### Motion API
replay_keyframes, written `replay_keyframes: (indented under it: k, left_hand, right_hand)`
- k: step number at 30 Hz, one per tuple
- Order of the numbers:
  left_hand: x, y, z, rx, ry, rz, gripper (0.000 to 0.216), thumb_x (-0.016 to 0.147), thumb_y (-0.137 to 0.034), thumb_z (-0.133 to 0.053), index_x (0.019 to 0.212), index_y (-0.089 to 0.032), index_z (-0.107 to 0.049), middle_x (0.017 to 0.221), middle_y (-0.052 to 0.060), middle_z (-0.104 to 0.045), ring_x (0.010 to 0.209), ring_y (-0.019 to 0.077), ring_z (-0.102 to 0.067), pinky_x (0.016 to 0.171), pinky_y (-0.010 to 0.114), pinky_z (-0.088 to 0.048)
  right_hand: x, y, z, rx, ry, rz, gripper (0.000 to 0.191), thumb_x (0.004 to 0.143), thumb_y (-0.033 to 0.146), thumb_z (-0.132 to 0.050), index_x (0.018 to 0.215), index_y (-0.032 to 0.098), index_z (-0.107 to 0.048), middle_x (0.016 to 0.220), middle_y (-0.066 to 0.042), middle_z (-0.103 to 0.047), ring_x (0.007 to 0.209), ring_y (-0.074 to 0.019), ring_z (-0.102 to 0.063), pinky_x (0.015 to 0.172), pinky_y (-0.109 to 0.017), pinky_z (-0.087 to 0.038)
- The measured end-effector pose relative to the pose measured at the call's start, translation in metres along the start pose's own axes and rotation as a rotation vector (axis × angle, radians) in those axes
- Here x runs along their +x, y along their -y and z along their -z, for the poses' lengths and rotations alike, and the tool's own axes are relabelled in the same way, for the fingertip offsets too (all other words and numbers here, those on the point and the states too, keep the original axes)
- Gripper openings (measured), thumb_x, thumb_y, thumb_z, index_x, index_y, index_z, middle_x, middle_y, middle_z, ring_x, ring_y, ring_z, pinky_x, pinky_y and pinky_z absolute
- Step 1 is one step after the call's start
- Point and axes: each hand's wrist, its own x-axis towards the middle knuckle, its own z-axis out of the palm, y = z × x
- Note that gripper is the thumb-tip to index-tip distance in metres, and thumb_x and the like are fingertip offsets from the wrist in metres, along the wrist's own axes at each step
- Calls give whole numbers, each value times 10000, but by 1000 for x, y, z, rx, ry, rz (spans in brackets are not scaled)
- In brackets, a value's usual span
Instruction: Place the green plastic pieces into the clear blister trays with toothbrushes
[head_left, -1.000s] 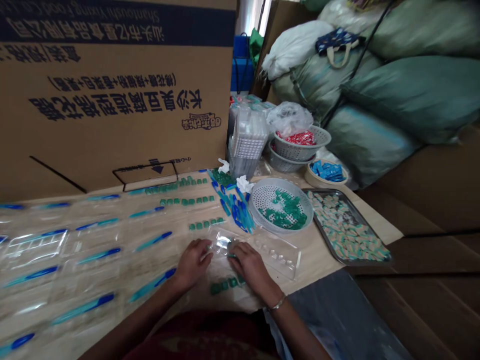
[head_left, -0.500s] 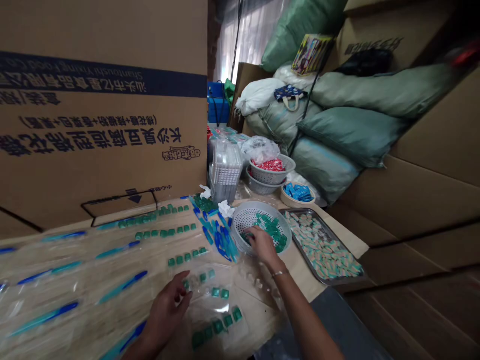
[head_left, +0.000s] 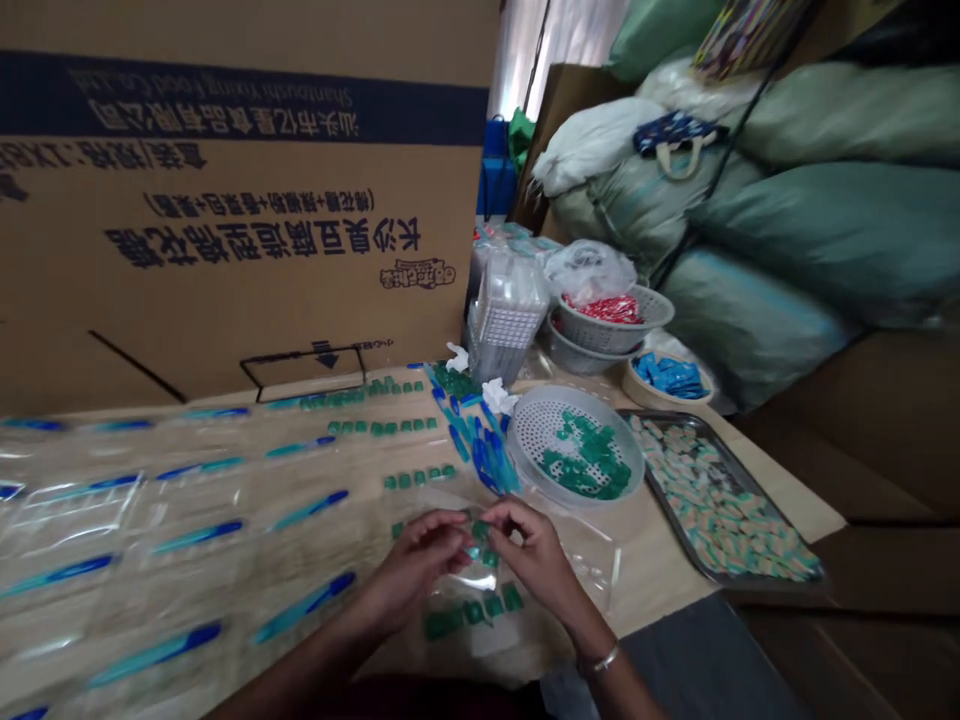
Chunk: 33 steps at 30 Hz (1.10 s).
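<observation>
The left hand (head_left: 420, 558) and right hand (head_left: 536, 555), fingertips nearly pinched, grip unclear, hovered over a clear tray (head_left: 478, 580) of green cubes (head_left: 489, 557), finished-looking rows (head_left: 420, 477) at eleven o'clock, loose cubes remaining in the basket (head_left: 530, 425) at two, stick-bearing trays (head_left: 296, 500) at nine showing no cubes.

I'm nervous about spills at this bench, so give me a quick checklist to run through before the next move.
1. Left hand and right hand both in view, close together: ok.
2. Firm hold on the green pieces at the fingertips: cannot tell, blurred.
3. Clear tray beneath the hands filled: cannot tell, fingers hide part.
4. Grey colander upright, with loose green pieces inside: ok.
5. Metal tray of striped pieces fully on the table: not ok, its near right corner seems to overhang.
</observation>
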Motion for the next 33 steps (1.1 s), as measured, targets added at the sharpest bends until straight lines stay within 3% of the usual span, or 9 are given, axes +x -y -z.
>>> replay_keyframes:
  k: [4, 8, 10, 13, 17, 20, 24, 29, 33]
  left_hand:
    - [0, -4, -5, -189, -20, 79, 319, 473, -253, -853, 691, -145, -647, 676, -18, -650, 587, 88, -586, 627, 219, -440]
    - [-6, -3, 1, -177, -34, 66, 302, 465, -203, -847, 653, -150, -617, 603, -45, -609, 537, 65, -536, 563, 191, -399]
    - [-9, 1, 5, -126, -8, 46, 291, 492, -221, -829, 671, -157, -608, 608, -44, -600, 546, 74, -529, 567, 200, -403]
    - [-10, 7, 16, 154, 4, -59, 205, 588, -262, -751, 698, -162, -610, 654, -20, -605, 594, 108, -542, 601, 234, -425]
    - [-5, 10, 45, 792, -280, -412, 54, 698, -206, -603, 743, -181, -619, 735, 11, -595, 652, 144, -533, 643, 275, -441]
    - [2, 10, 63, 1096, -332, -509, 115, 695, -127, -544, 757, -193, -616, 765, 20, -589, 678, 158, -544, 661, 288, -462]
    - [7, 10, 67, 1241, -279, -480, 193, 700, -72, -476, 779, -189, -607, 754, 14, -576, 633, 139, -550, 618, 256, -468]
    - [9, 9, 65, 1270, -241, -524, 224, 702, -77, -436, 785, -184, -615, 730, 17, -579, 649, 151, -570, 608, 256, -471]
    - [11, 9, 72, 1267, -228, -591, 186, 730, -136, -455, 785, -201, -620, 721, 8, -587, 622, 152, -576, 578, 253, -477]
  right_hand:
    - [-16, 11, -26, 91, 9, -11, 98, 770, 147, -532, 774, 193, -618, 705, 11, -561, 670, -128, -538, 619, -221, -423]
    - [-19, 21, -25, 56, 133, 10, 202, 756, 107, -532, 925, 203, -586, 885, -20, -581, 849, -156, -561, 743, -251, -443]
    - [-23, 24, -24, 13, 155, 46, 145, 764, 113, -543, 875, 202, -567, 882, -20, -578, 852, -156, -562, 746, -248, -439]
    - [-32, 17, -23, -79, 171, 52, 84, 780, 120, -528, 782, 202, -548, 772, -2, -564, 727, -140, -559, 648, -225, -431]
    - [-39, -8, -19, -266, 31, 41, 71, 802, 154, -521, 789, 206, -568, 767, -22, -597, 750, -174, -565, 678, -264, -435]
    - [-36, -19, -25, -320, 11, 95, 92, 833, 170, -509, 802, 211, -585, 793, -34, -623, 787, -188, -563, 718, -289, -431]
    - [-25, -18, -40, -413, 114, 154, 116, 826, 135, -518, 786, 210, -597, 816, -37, -633, 806, -198, -551, 758, -319, -414]
    - [-19, -8, -52, -551, 183, 82, 146, 796, 115, -553, 892, 203, -619, 874, -63, -639, 859, -224, -551, 798, -349, -418]
    - [-17, -5, -38, -559, 218, 126, 190, 789, 155, -585, 964, 218, -625, 922, -64, -631, 893, -223, -553, 807, -339, -424]
